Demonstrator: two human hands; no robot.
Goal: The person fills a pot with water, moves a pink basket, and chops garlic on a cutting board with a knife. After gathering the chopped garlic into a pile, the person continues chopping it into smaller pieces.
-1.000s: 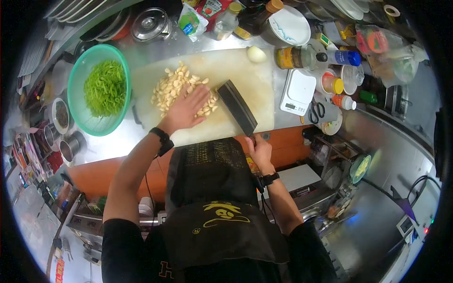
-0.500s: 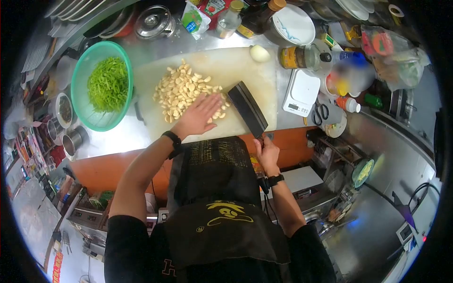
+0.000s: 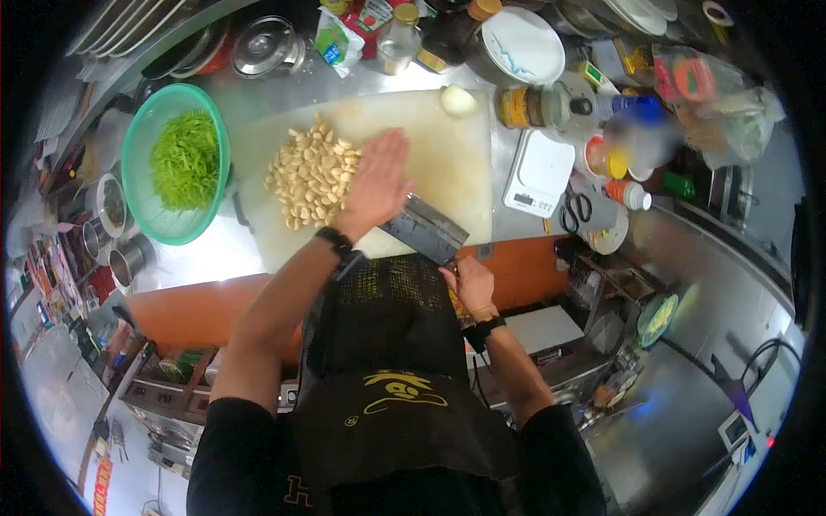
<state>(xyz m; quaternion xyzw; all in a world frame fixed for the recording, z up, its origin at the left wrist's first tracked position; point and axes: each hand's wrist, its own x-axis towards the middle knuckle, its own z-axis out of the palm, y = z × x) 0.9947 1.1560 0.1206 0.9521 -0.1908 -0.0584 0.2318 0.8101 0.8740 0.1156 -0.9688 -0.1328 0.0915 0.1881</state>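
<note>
My right hand (image 3: 471,284) grips the handle of a cleaver (image 3: 428,229), whose broad dark blade lies low over the front edge of the white cutting board (image 3: 447,163). Flat and with fingers stretched out, my left hand (image 3: 379,179) rests along the right side of a heap of peeled garlic cloves (image 3: 311,172). The blade's upper end comes close to the left hand's wrist side; whether they touch I cannot tell. A peeled white onion (image 3: 458,101) sits at the board's far right.
Left of the board stands a green plastic bowl (image 3: 132,172) of shredded green vegetable (image 3: 185,159). To the right are a white kitchen scale (image 3: 540,170), scissors (image 3: 575,209) and jars (image 3: 520,107). Bottles (image 3: 398,39), a lidded pot (image 3: 262,46) and a white bowl (image 3: 523,43) line the back.
My left hand has moved from the heap's front to its right side, and the cloves sit gathered more tightly to the left. The cleaver has swung down and left.
</note>
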